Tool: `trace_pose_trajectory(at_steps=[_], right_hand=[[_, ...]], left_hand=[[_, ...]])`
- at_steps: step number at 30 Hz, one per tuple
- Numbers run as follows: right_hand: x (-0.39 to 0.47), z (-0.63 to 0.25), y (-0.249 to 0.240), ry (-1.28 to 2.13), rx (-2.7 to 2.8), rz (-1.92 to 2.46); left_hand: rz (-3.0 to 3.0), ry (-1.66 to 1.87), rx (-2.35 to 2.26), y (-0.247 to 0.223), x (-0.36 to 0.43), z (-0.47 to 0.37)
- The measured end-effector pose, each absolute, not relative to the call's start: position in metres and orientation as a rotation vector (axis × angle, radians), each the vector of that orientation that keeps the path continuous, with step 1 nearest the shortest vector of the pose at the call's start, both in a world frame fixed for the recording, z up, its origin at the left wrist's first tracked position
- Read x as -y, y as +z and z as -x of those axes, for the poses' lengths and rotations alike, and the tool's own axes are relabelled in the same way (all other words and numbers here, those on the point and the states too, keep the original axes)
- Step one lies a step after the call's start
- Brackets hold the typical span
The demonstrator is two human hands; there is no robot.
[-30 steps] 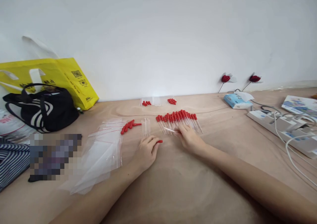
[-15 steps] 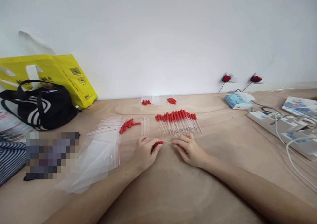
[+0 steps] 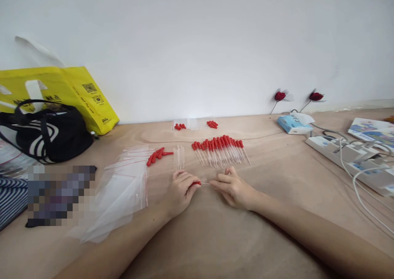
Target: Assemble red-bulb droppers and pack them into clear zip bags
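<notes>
My left hand [image 3: 184, 190] pinches a red rubber bulb [image 3: 196, 183] at the middle of the table. From the bulb a thin clear tube [image 3: 205, 184] runs right into the closed fingers of my right hand [image 3: 231, 188]. Beyond my hands lies a row of clear droppers with red bulbs [image 3: 218, 149]. Several loose clear tubes [image 3: 179, 157] sit just beyond my left hand, with loose red bulbs [image 3: 157, 156] to their left. Clear zip bags [image 3: 126, 184] are spread left of my left hand.
Small bags with red bulbs [image 3: 193, 124] lie by the wall. At left stand a yellow bag [image 3: 92, 102] and a black bag [image 3: 67, 133]. A tissue pack [image 3: 294, 123], power strips [image 3: 353, 160] with cables, and booklets [image 3: 369, 129] are at right.
The held bulb and tube have tilted to nearly level, and less of the bulb shows past my left fingers. My right fingers have curled a little more. The view has shifted slightly.
</notes>
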State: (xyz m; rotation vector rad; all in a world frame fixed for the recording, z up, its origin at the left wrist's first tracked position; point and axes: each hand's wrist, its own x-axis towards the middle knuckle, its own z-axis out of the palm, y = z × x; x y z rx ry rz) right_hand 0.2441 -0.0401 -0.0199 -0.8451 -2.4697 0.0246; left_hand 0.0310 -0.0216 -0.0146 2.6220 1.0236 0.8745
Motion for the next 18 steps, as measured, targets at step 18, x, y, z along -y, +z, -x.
trace_pose_trajectory(at_steps=[18], right_hand=[[0.038, -0.235, -0.019, -0.109, 2.451, 0.952]], left_hand=[[-2.762, 0.775, -0.963, -0.014, 0.025, -0.035]])
